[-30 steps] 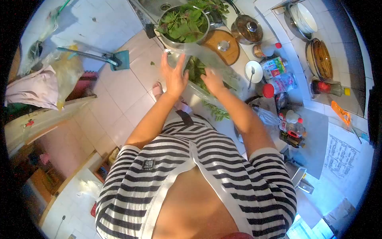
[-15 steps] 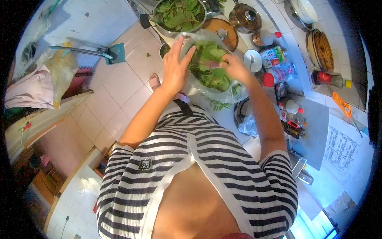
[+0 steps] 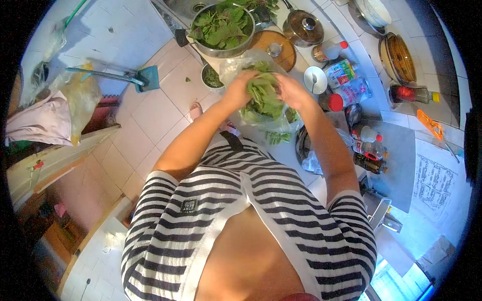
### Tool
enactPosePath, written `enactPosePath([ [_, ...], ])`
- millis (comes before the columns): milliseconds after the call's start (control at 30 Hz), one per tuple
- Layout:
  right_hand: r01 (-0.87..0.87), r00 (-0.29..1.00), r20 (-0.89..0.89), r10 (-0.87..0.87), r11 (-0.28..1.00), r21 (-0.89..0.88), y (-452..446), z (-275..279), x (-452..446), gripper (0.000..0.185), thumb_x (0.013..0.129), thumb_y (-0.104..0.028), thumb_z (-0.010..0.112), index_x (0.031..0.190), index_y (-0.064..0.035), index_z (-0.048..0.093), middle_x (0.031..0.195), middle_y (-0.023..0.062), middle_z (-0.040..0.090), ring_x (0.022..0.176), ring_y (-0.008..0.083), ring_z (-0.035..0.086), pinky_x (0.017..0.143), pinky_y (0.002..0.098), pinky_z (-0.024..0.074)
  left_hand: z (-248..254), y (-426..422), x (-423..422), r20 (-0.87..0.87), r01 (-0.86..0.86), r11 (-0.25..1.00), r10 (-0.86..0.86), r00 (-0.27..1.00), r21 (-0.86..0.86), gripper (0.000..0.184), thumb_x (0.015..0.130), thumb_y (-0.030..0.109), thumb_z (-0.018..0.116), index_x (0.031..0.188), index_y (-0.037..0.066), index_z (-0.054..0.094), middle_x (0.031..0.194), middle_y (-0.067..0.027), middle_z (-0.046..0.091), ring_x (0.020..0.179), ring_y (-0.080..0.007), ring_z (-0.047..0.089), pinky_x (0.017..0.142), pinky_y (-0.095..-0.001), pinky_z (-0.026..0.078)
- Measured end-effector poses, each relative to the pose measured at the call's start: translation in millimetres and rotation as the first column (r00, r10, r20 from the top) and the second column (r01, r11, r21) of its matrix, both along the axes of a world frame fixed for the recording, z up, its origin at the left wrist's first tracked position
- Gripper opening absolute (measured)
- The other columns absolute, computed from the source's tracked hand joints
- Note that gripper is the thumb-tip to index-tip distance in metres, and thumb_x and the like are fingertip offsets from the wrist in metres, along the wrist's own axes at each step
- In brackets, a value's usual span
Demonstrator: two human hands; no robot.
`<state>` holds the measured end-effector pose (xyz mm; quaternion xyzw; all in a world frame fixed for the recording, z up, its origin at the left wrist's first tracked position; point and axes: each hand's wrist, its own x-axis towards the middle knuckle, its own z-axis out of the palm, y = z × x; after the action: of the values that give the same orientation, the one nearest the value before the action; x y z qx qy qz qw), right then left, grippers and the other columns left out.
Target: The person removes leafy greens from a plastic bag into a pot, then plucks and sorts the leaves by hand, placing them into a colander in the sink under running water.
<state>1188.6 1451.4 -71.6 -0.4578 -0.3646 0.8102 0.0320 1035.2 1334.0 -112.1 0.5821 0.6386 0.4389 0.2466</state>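
Between my two hands is a bunch of leafy greens [image 3: 263, 86], lifted above the clear plastic bag [image 3: 231, 66] that holds more leaves. My left hand [image 3: 242, 89] is closed around the bunch from the left, its fingertips partly hidden by leaves. From the right, my right hand [image 3: 293, 92] presses its fingers against the same bunch. Just beyond the bag stands a steel pot [image 3: 226, 51] heaped with green and reddish leaves. A small bowl [image 3: 211, 76] of cut greens sits to the left of the bag.
A round wooden board [image 3: 283, 49] with a lid knob, a lidded saucepan [image 3: 303, 26] and a white bowl with a spoon [image 3: 316, 80] stand behind. Several bottles [image 3: 350, 94] line the right side. A dustpan [image 3: 147, 79] rests on the floor at left.
My left hand, formerly spread at the bag's edge, has moved in and closed on the greens. My right hand has come up beside it, and the bunch is now raised between them.
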Motion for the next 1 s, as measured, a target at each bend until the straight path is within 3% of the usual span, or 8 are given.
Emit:
enactPosePath([
  [133, -0.106, 0.988, -0.069, 0.135, 0.941, 0.321, -15.0, 20.3, 7.2, 0.039, 0.079, -0.017, 0.057, 0.117, -0.0091, 0.050, 0.101, 0.0016, 0.054, 0.088, 0.0123, 0.049, 0.085, 0.0304, 0.0381, 16.2, 1.3, -16.7, 0.508, 0.123, 0.954, 0.034, 0.861, -0.272, 0.049, 0.070, 0.004, 0.070, 0.114, 0.000, 0.049, 0.106, -0.0072, 0.059, 0.095, -0.0156, 0.054, 0.085, -0.0302, 0.044],
  [233, -0.344, 0.931, 0.277, 0.237, 0.324, 0.881, -24.0, 20.6, 8.1, 0.062, 0.068, -0.024, 0.071, 0.122, -0.0063, 0.045, 0.119, 0.0151, 0.042, 0.112, 0.0289, 0.040, 0.098, 0.0386, 0.0301, 38.7, 1.8, -25.5, 0.766, 0.313, 0.912, 0.002, 0.643, -0.265, 0.053, 0.069, 0.004, 0.072, 0.116, 0.000, 0.049, 0.108, -0.0074, 0.058, 0.097, -0.0162, 0.054, 0.085, -0.0304, 0.044],
  [367, -0.361, 0.933, 0.356, 0.061, 0.110, 0.926, -30.3, 19.0, -2.5, 0.054, 0.065, -0.024, 0.074, 0.109, -0.0030, 0.051, 0.126, 0.0200, 0.035, 0.119, 0.0330, 0.032, 0.098, 0.0397, 0.0290, 40.7, 0.7, -28.2, 0.869, 0.337, 0.900, 0.087, 0.486, -0.278, 0.044, 0.070, 0.000, 0.060, 0.113, -0.002, 0.051, 0.107, -0.0101, 0.057, 0.097, -0.0194, 0.055, 0.083, -0.0291, 0.045],
  [433, -0.362, 0.931, 0.348, 0.108, 0.166, 0.917, -23.1, 30.3, -3.0, 0.046, 0.067, -0.021, 0.072, 0.103, -0.0011, 0.052, 0.119, 0.0193, 0.046, 0.112, 0.0277, 0.043, 0.091, 0.0375, 0.0353, 83.3, -0.7, -26.6, 0.839, 0.320, 0.847, 0.235, 0.492, -0.424, 0.043, 0.071, -0.003, 0.057, 0.113, -0.003, 0.051, 0.107, -0.0110, 0.057, 0.096, -0.0208, 0.056, 0.082, -0.0304, 0.046],
  [500, -0.311, 0.941, 0.331, 0.066, 0.548, 0.777, -19.9, 40.1, -1.7, 0.040, 0.071, -0.017, 0.070, 0.101, 0.0004, 0.052, 0.103, 0.0162, 0.057, 0.097, 0.0218, 0.054, 0.082, 0.0333, 0.0406, 79.1, 0.0, -28.3, 0.784, 0.300, 0.772, 0.378, 0.492, -0.560, 0.042, 0.071, -0.005, 0.054, 0.113, -0.004, 0.050, 0.107, -0.0118, 0.057, 0.094, -0.0221, 0.057, 0.082, -0.0316, 0.048],
  [633, 0.101, 0.994, -0.096, -0.053, 0.776, 0.623, -8.9, 31.0, 12.5, 0.029, 0.078, -0.008, 0.062, 0.104, 0.0013, 0.051, 0.098, 0.0096, 0.061, 0.089, 0.0158, 0.056, 0.079, 0.0282, 0.0422, 34.1, 2.3, -31.9, 0.961, 0.348, 0.897, 0.235, 0.149, -0.273, 0.038, 0.072, -0.004, 0.053, 0.110, -0.004, 0.051, 0.101, -0.0151, 0.059, 0.086, -0.0251, 0.060, 0.079, -0.0363, 0.051],
  [900, 0.056, 0.997, -0.074, -0.011, 0.759, 0.649, -5.3, 21.7, 20.9, 0.036, 0.080, -0.003, 0.058, 0.114, 0.0005, 0.045, 0.103, 0.0085, 0.059, 0.090, 0.0135, 0.055, 0.080, 0.0263, 0.0423, 54.0, 0.1, -28.4, 0.984, 0.367, 0.913, 0.174, 0.046, -0.179, 0.036, 0.069, -0.001, 0.052, 0.105, -0.006, 0.052, 0.098, -0.0162, 0.060, 0.084, -0.0262, 0.060, 0.079, -0.0388, 0.051],
  [1000, 0.090, 0.995, -0.080, -0.053, 0.809, 0.582, -7.3, 33.7, 20.3, 0.038, 0.078, 0.000, 0.056, 0.115, 0.0002, 0.046, 0.104, 0.0078, 0.058, 0.093, 0.0143, 0.055, 0.081, 0.0268, 0.0418, 53.6, 0.6, -34.8, 0.963, 0.424, 0.884, 0.255, -0.085, -0.197, 0.054, 0.070, -0.002, 0.043, 0.124, 0.003, 0.043, 0.112, -0.0157, 0.054, 0.095, -0.0273, 0.058, 0.083, -0.0383, 0.049],
])
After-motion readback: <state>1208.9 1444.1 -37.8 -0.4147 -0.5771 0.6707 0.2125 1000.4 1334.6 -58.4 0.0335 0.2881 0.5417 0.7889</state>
